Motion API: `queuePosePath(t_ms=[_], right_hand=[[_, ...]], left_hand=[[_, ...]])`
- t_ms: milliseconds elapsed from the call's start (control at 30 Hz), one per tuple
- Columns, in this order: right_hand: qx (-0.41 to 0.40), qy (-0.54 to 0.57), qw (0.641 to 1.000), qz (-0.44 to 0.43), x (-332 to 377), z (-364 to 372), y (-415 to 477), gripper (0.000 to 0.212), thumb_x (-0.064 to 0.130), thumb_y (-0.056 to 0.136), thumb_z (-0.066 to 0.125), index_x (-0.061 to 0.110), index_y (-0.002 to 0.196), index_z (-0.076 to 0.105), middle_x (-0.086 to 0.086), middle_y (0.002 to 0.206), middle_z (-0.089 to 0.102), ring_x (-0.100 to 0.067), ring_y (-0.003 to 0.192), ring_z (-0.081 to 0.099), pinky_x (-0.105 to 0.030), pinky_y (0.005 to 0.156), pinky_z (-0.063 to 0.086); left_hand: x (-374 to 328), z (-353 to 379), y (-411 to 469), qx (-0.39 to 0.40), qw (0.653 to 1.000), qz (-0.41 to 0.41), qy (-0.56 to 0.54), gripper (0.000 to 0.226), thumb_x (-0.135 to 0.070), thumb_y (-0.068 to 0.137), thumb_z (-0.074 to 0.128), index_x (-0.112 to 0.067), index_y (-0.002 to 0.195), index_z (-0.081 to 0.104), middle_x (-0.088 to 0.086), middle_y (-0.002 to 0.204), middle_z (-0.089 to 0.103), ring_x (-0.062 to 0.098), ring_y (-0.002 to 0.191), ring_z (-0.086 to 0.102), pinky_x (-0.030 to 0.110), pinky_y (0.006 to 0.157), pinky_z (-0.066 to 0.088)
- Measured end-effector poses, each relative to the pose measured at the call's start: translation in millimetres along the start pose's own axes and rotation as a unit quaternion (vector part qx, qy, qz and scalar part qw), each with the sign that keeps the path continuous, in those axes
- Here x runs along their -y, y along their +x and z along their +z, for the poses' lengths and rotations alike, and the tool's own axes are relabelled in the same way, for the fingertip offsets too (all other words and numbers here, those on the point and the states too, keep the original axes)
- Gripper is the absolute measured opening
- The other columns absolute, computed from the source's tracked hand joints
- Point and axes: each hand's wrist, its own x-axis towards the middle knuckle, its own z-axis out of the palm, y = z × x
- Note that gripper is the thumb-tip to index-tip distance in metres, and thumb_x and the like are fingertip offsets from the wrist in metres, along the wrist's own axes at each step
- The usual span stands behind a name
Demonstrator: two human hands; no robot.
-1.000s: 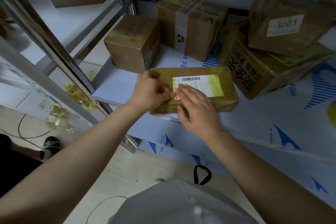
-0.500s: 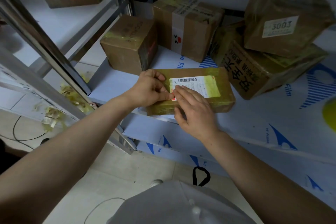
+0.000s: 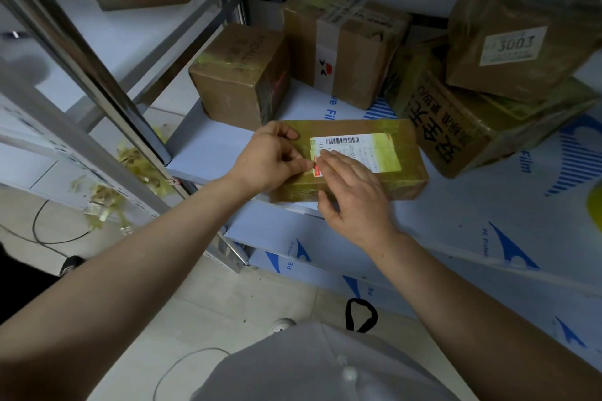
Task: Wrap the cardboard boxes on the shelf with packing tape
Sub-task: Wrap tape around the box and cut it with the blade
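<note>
- At the front edge of the shelf (image 3: 215,150) lies a flat box (image 3: 345,128). It is brown cardboard, glossy under yellowish tape.
- A white label (image 3: 361,151) with a barcode and a red corner sits on its top.
- The left hand (image 3: 270,159) has curled fingers, with thumb and forefinger pinching at the label's left edge.
- The right hand (image 3: 353,192) lies flat on the box, fingers straight and touching the label.
- More taped boxes (image 3: 345,42) stand behind, toward the shelf's back edge.

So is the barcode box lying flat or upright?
Flat: the box rests on the shelf on its broad face, label up.
</note>
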Motion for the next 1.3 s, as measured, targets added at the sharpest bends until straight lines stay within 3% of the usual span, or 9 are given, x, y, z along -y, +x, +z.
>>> queuePosePath(t_ms=[133,233,333,567,733,933,1067,1167,1300], right_hand=[[0.001,0.001,1.0,-0.001,-1,0,0,0.047,0.023,0.084,0.049,0.003,0.125,0.06,-0.01,0.131,0.059,-0.024,0.122,0.054,-0.039,0.103,0.044],[0.003,0.005,1.0,0.003,0,0,0,0.047,0.024,0.084,0.048,0.003,0.125,0.06,-0.01,0.131,0.059,-0.025,0.122,0.054,-0.039,0.103,0.044],[0.003,0.005,1.0,0.004,0,-1,0,0.047,0.024,0.084,0.048,0.003,0.124,0.061,-0.01,0.13,0.06,-0.025,0.121,0.055,-0.039,0.103,0.044],[0.006,0.006,1.0,0.004,1,-2,0,0.046,0.023,0.083,0.05,0.003,0.123,0.062,-0.01,0.129,0.06,-0.025,0.12,0.055,-0.038,0.102,0.043],[0.01,0.013,1.0,0.009,2,-2,1,0.046,0.022,0.083,0.05,0.002,0.122,0.062,-0.011,0.128,0.061,-0.026,0.12,0.056,-0.039,0.102,0.044],[0.028,0.015,0.999,0.014,3,-4,2,0.046,0.023,0.082,0.049,0.003,0.121,0.063,-0.01,0.127,0.061,-0.025,0.119,0.056,-0.037,0.102,0.042],[0.048,0.015,0.999,0.015,4,-4,2,0.048,0.025,0.081,0.048,0.002,0.121,0.063,-0.011,0.127,0.061,-0.026,0.12,0.056,-0.04,0.102,0.045],[0.059,0.093,0.994,0.024,5,-12,5,0.053,0.026,0.079,0.046,0.002,0.123,0.062,-0.012,0.129,0.06,-0.025,0.121,0.055,-0.04,0.101,0.045],[-0.066,0.214,0.962,0.155,-15,-40,2,0.049,0.017,0.08,0.041,0.004,0.122,0.062,-0.01,0.129,0.057,-0.015,0.12,0.048,-0.032,0.097,0.045]], left_hand=[[-2,3,-4,-0.033,0.999,-0.028,-0.03,0.024,-0.023,0.074,0.08,-0.004,0.085,0.07,0.004,0.12,0.049,0.014,0.114,0.047,0.013,0.085,0.033],[0,4,-4,-0.073,0.991,-0.087,-0.074,0.061,-0.029,0.066,0.085,-0.01,0.118,0.057,0.005,0.132,0.041,0.018,0.123,0.041,0.019,0.099,0.034],[-2,7,-6,-0.022,0.966,-0.169,-0.197,0.094,-0.026,0.073,0.08,-0.015,0.149,0.026,0.003,0.155,0.02,0.018,0.14,0.025,0.034,0.116,0.026],[-6,4,-8,-0.007,0.935,-0.209,-0.286,0.068,-0.022,0.094,0.058,-0.023,0.151,0.021,-0.007,0.159,0.011,0.015,0.145,0.017,0.033,0.119,0.016],[-7,6,-9,0.028,0.956,-0.193,-0.218,0.094,-0.027,0.083,0.072,-0.021,0.153,0.01,-0.008,0.16,0.0,0.012,0.146,0.009,0.027,0.117,0.013],[-6,3,-7,0.009,0.945,-0.207,-0.253,0.074,-0.016,0.092,0.06,-0.024,0.152,0.018,-0.01,0.159,0.007,0.012,0.146,0.013,0.027,0.116,0.013],[-9,5,-9,0.054,0.963,-0.186,-0.188,0.088,-0.03,0.088,0.066,-0.022,0.153,0.007,-0.007,0.16,-0.002,0.012,0.146,0.007,0.024,0.114,0.01],[-10,5,-8,0.031,0.96,-0.195,-0.2,0.073,-0.023,0.096,0.054,-0.022,0.153,0.009,-0.006,0.16,-0.002,0.014,0.147,0.005,0.026,0.115,0.007],[-11,1,-5,-0.03,0.983,-0.178,-0.021,0.066,-0.047,0.098,0.041,-0.023,0.152,0.013,0.002,0.16,-0.008,0.024,0.147,-0.005,0.04,0.118,-0.002]])
